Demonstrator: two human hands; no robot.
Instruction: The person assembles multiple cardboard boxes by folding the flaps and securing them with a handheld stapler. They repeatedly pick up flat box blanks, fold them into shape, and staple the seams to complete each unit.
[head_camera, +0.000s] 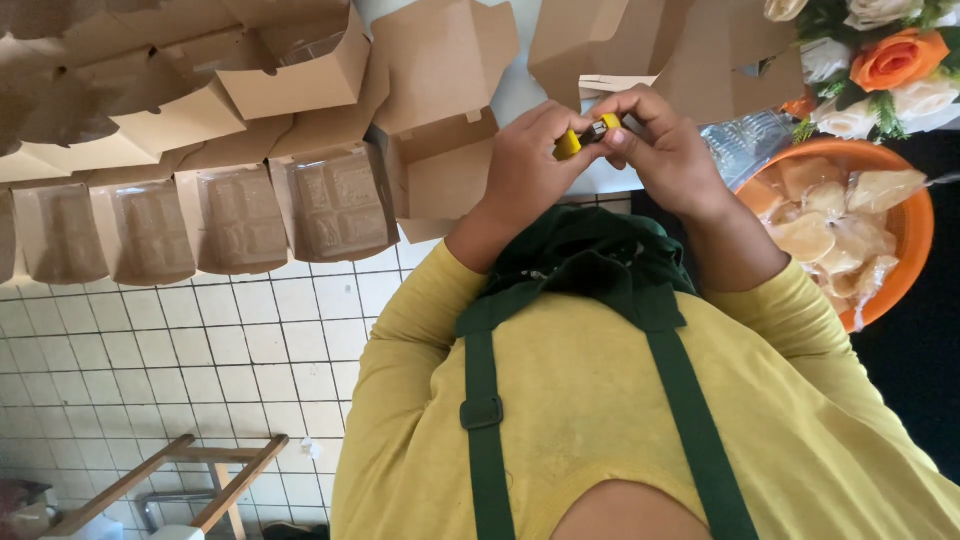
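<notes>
Both my hands are raised together in front of my chest, over the table edge. My left hand and my right hand pinch a small yellow object with a metal end between their fingertips. It looks like a lighter or a small stapler; I cannot tell which. An open brown cardboard box stands just left of my left hand. My yellow sleeves and green apron fill the lower part of the view.
Several open brown cardboard boxes with pale food inside line the table edge at left. An orange bowl of wrapped pieces sits at right, with flowers and a clear plastic bottle behind. A wooden stool stands on the tiled floor.
</notes>
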